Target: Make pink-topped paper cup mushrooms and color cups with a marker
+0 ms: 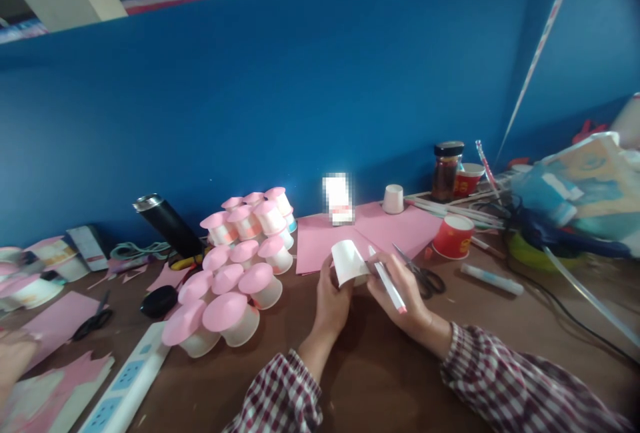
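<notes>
My left hand (334,303) is wrapped round a white paper cup (349,261), which is tilted on its side above the brown table. In my right hand (405,296) is a white marker pen (387,281) with a pink end. Its upper tip is close to the cup; whether it touches I cannot tell. Pink paper sheets (320,239) lie just behind my hands. A pair of black scissors (425,276) rests partly behind my right hand. To the left stand several paper cups topped with pink paper cones (231,313).
A white power strip (127,379) and a black flask (170,226) are on the left. Another person's hand (15,356) shows at the left edge. A red paper cup (453,236), a capped marker (493,279) and a dark jar (447,171) stand or lie right.
</notes>
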Demonstrator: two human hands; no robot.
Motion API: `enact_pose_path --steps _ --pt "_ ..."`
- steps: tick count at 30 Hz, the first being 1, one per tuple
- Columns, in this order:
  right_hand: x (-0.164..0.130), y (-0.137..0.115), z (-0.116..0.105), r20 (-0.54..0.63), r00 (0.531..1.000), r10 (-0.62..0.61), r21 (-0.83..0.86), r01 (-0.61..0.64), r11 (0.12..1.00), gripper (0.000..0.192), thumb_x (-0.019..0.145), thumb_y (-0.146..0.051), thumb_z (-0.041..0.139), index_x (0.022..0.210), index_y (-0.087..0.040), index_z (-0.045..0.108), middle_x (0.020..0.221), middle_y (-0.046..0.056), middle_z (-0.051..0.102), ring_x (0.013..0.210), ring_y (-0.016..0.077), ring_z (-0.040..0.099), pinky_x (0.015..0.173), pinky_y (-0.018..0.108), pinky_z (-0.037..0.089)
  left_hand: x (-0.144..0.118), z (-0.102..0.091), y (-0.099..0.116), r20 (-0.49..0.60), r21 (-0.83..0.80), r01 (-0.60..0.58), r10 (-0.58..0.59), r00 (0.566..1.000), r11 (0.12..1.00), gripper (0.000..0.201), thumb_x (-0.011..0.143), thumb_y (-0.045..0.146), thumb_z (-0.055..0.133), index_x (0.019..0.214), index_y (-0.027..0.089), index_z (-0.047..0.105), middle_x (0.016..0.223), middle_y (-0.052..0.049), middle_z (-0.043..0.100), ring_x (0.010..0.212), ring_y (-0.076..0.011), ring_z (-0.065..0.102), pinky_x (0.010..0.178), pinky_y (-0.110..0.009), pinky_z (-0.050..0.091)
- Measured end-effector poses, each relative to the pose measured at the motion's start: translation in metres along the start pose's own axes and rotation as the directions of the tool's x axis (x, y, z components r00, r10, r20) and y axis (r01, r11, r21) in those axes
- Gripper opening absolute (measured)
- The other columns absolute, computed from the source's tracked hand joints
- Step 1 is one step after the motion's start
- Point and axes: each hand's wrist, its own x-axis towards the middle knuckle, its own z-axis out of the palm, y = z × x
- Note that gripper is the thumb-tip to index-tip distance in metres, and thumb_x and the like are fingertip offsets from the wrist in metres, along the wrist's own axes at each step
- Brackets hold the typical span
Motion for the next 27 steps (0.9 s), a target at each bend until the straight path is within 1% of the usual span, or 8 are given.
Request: enact_pose_path --steps 2,4,7,10,15,22,24,27 --pt "0.001 0.001 0.0 -0.001 0.999 -0.048 -0.045 0.047 0.998 0.018 0.079 -0.012 0.052 0.096 -0.021 0.05 0.082 0.003 0.056 0.073 0.0172 0.057 0.067 0.029 0.047 -0.001 0.0 0.001 -0.026 0.06 -0.004 0.006 1.0 0.998 0.06 0.074 0.022 0.06 0.129 0.014 0.037 0.11 -0.013 0.063 0.098 -0.022 0.061 0.083 -0.035 0.048" --pt "0.001 0.001 0.001 0.028 0.994 -0.107 -0.063 0.108 0.992 0.02 0.08 -0.011 0.051 0.097 -0.021 0.05 0.082 0.004 0.056 0.074 0.0176 0.057 0.067 0.029 0.047 -0.001 -0.001 -0.001 -0.013 0.089 -0.009 0.011 1.0 0.996 0.066 0.074 0.02 0.058 0.133 0.013 0.031 0.111 -0.015 0.062 0.098 -0.0226 0.061 0.083 -0.036 0.048" --pt "0.0 0.002 0.004 0.068 0.979 -0.192 -0.055 0.195 0.979 0.022 0.08 -0.008 0.05 0.097 -0.022 0.051 0.084 0.005 0.058 0.077 0.018 0.057 0.069 0.03 0.047 -0.001 -0.004 -0.005 0.005 0.119 -0.037 0.037 0.999 0.992 0.065 0.073 0.016 0.055 0.133 0.013 0.032 0.113 -0.015 0.061 0.099 -0.0236 0.06 0.083 -0.036 0.048" --pt "-0.003 0.004 0.006 0.101 0.971 -0.216 -0.042 0.221 0.974 0.023 0.08 -0.007 0.05 0.097 -0.022 0.051 0.084 0.004 0.058 0.076 0.0174 0.057 0.069 0.029 0.047 0.001 -0.006 -0.006 -0.012 0.137 -0.06 0.062 0.998 0.989 0.063 0.069 0.009 0.052 0.131 0.013 0.037 0.119 -0.014 0.058 0.104 -0.0235 0.058 0.087 -0.036 0.046" --pt "-0.004 0.006 0.008 0.143 0.968 -0.204 -0.026 0.21 0.977 0.023 0.08 -0.008 0.05 0.099 -0.022 0.051 0.083 0.004 0.057 0.074 0.0174 0.057 0.068 0.029 0.048 0.004 -0.008 -0.006 -0.03 0.171 -0.084 0.09 0.995 0.982 0.061 0.067 0.003 0.045 0.127 0.014 0.044 0.125 -0.012 0.055 0.116 -0.0228 0.05 0.098 -0.036 0.038" --pt "-0.002 -0.003 0.003 0.151 0.975 -0.161 0.029 0.159 0.987 0.03 0.075 -0.02 0.064 0.101 -0.021 0.05 0.089 0.006 0.059 0.079 0.0193 0.059 0.07 0.029 0.049 0.003 -0.01 -0.005 0.002 0.156 -0.169 0.171 0.985 0.973 0.052 0.07 0.005 0.043 0.119 0.017 0.052 0.105 -0.006 0.064 0.094 -0.0189 0.058 0.084 -0.031 0.045" --pt "-0.002 -0.006 0.001 0.128 0.984 -0.121 0.033 0.118 0.993 0.025 0.078 -0.022 0.062 0.1 -0.021 0.05 0.085 0.004 0.058 0.074 0.0177 0.058 0.067 0.028 0.048 0.003 -0.01 -0.005 0.003 0.143 -0.148 0.149 0.989 0.979 0.048 0.073 0.008 0.044 0.119 0.017 0.053 0.106 -0.006 0.064 0.095 -0.0192 0.058 0.084 -0.031 0.044" --pt "-0.001 -0.007 0.001 0.048 0.998 -0.029 0.031 0.028 0.999 0.013 0.084 -0.021 0.054 0.096 -0.02 0.05 0.08 0.003 0.057 0.068 0.0156 0.058 0.065 0.027 0.048 0.003 -0.009 -0.006 -0.004 0.106 -0.095 0.095 0.995 0.99 0.048 0.075 0.009 0.044 0.121 0.018 0.052 0.111 -0.006 0.063 0.1 -0.0197 0.057 0.088 -0.032 0.043"
